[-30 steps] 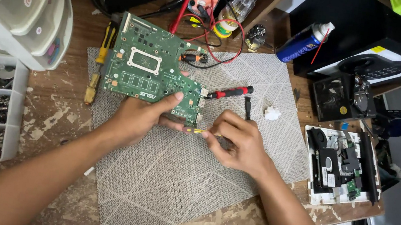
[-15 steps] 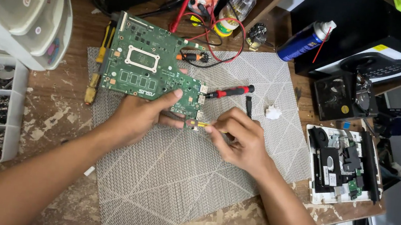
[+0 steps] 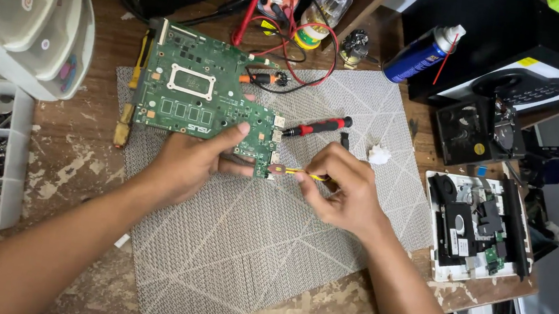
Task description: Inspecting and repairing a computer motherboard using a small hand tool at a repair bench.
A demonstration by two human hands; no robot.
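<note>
Circuit board (image 3: 192, 96): we saw matt green laminate with shiny metal ports.
Mat (image 3: 249, 244): grey woven cloth.
Table (image 3: 79, 157): rough, worn wood.

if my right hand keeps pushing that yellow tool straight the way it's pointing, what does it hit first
Most likely the green circuit board. The right hand points the yellow tool leftward, its tip at the board's lower right corner, by the edge connectors. Just beyond lie the left hand's fingers; depth is unclear.

Bare forearms, no sleeves, no gloves
</note>
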